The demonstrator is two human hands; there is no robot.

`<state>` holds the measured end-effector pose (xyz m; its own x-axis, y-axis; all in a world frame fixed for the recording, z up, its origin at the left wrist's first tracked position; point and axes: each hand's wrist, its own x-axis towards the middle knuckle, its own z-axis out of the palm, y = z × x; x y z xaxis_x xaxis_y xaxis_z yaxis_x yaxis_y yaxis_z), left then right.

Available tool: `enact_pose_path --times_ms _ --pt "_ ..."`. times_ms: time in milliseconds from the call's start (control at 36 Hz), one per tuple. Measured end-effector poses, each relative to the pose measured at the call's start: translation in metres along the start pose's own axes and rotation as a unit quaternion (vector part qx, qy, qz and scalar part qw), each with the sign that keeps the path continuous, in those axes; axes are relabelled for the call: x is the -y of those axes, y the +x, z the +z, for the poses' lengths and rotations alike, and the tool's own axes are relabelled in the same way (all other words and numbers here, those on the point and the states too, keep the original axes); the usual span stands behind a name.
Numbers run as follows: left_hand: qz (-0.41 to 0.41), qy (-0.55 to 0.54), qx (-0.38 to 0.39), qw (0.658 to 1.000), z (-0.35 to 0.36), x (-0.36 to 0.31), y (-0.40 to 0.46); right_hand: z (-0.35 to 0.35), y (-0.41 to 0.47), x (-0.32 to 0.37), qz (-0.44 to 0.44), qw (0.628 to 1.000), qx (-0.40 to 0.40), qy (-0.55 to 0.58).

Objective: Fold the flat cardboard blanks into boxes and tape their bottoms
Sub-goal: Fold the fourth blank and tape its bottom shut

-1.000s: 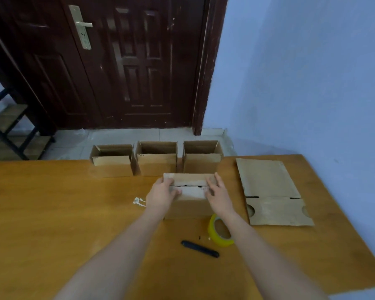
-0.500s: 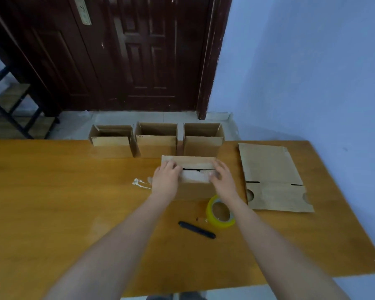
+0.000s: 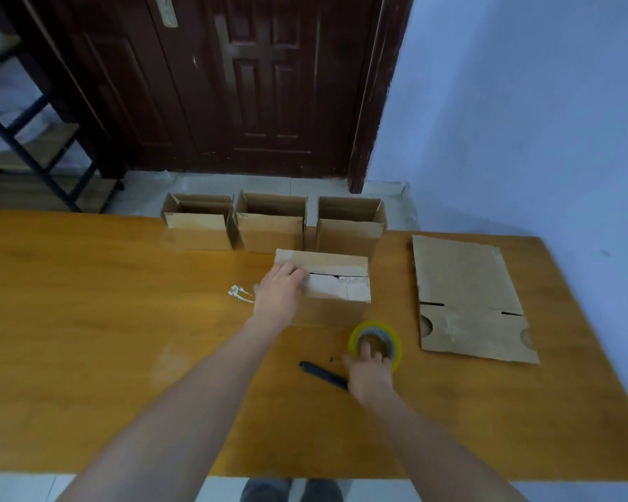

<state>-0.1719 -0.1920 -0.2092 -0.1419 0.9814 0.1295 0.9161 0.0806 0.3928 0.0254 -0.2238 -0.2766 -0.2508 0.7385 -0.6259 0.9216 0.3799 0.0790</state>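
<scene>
**Now: one hand on the flaps, one at the tape**

Centrally on my feed sits the brown cardboard box (image 3: 336, 289), turned bottom-up on the orange-brown wooden table (image 3: 87, 320), just in front of a row of three open-topped brown cardboard boxes (image 3: 271, 221) at the table's far edge. Its two bottom flaps meet along a dark seam, and the nearer flap shows a pale, whitish patch. My left hand (image 3: 280, 293) lies flat on the left end of those flaps, fingers together and pressed down on the cardboard.

Just beside the box's near right corner lies the yellow ring-shaped roll of tape (image 3: 376, 342), flat on the table. My right hand (image 3: 370, 371) is at its near rim, fingers reaching over the edge into the hole of the roll; the view is blurred there, so I cannot tell whether they actually grip the roll or merely touch it.

Left of that hand, and partly under it, lies a slim black pen-like tool (image 3: 321, 373), pointing away to the left. A small white scrap (image 3: 240, 294) sits on the tabletop just left of my left hand.

Farther right, well apart from the box, a flat brown cardboard blank (image 3: 468, 284) with two slits and round notches rests on the table. Beyond stand a dark brown wooden door (image 3: 254, 85) and a pale blue wall (image 3: 522, 121).
</scene>
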Motion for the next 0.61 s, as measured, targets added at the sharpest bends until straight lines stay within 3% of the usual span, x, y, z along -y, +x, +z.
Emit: enact_pose_path --times_ms 56,194,472,611 --pt "-0.003 0.001 -0.001 1.000 0.001 0.000 0.000 0.000 0.004 0.006 0.001 1.000 0.006 -0.009" --pt "-0.002 -0.001 -0.001 1.000 0.002 0.001 -0.002 0.003 0.008 0.008 -0.010 0.997 -0.081 0.011" --pt "0.004 -0.004 -0.001 1.000 0.001 0.002 -0.003 0.006 0.011 -0.012 -0.066 0.991 -0.096 0.072" --pt "0.008 -0.010 -0.008 1.000 0.001 0.002 -0.002 -0.010 0.007 -0.030 -0.056 0.973 -0.127 0.183"
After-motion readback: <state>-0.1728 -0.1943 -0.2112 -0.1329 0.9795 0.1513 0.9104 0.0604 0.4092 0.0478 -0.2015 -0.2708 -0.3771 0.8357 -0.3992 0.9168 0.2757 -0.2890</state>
